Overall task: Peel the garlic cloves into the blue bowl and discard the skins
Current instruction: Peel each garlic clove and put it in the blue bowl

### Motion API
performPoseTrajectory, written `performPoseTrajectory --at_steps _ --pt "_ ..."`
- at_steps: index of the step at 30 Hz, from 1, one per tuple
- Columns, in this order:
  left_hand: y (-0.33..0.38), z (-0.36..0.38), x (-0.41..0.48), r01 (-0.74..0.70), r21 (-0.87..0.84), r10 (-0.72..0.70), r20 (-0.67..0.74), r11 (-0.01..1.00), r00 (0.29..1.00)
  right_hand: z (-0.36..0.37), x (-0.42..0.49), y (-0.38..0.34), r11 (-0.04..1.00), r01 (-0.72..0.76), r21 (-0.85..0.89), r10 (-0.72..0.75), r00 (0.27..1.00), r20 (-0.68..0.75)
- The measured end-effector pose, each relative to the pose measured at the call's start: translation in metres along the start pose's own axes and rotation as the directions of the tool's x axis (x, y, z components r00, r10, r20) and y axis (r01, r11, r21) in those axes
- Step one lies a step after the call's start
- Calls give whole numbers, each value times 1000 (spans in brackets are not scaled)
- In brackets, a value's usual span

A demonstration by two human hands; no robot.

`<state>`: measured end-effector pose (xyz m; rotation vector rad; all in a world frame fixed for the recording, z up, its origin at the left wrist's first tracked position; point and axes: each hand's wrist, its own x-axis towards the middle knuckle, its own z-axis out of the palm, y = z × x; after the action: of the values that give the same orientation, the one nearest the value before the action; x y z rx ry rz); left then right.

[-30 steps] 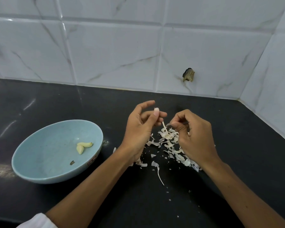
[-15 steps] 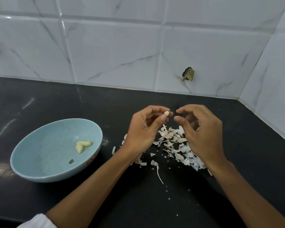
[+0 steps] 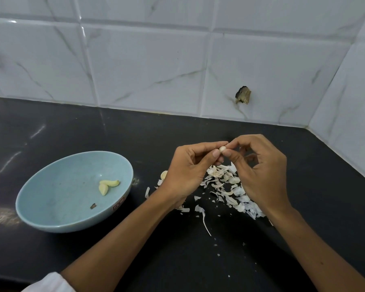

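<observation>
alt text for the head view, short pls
The left hand and right hand pinch one garlic clove between them above a pile of skins on a black counter. A blue bowl to their left holds two peeled cloves.

Between the blue bowl (image 3: 57,194) on the left and the heap of garlic skins (image 3: 226,187) on the right, we find a strip of bare black counter (image 3: 149,154) open for passing. The far counter lies open too, up to the tiled wall (image 3: 145,66); a side wall (image 3: 351,102) closes the right.

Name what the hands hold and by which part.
One garlic clove, pinched between both hands: left hand on its left side, right hand on its right.
</observation>
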<state>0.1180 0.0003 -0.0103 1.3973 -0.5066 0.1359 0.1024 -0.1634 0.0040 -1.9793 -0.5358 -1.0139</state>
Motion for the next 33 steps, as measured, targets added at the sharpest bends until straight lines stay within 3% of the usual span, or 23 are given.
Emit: performPoseTrajectory --at_steps 5,19,33 --pt "-1 1 0 -3 -7 3 6 1000 1000 1 -2 -2 999 24 -39 -26 999 -42" --pt "0 0 -4 -26 105 23 29 994 999 6 -5 2 997 43 -69 -43 999 4" --pt "6 7 -6 52 -63 -55 -39 997 998 10 -7 0 989 53 -141 -56 998 -11"
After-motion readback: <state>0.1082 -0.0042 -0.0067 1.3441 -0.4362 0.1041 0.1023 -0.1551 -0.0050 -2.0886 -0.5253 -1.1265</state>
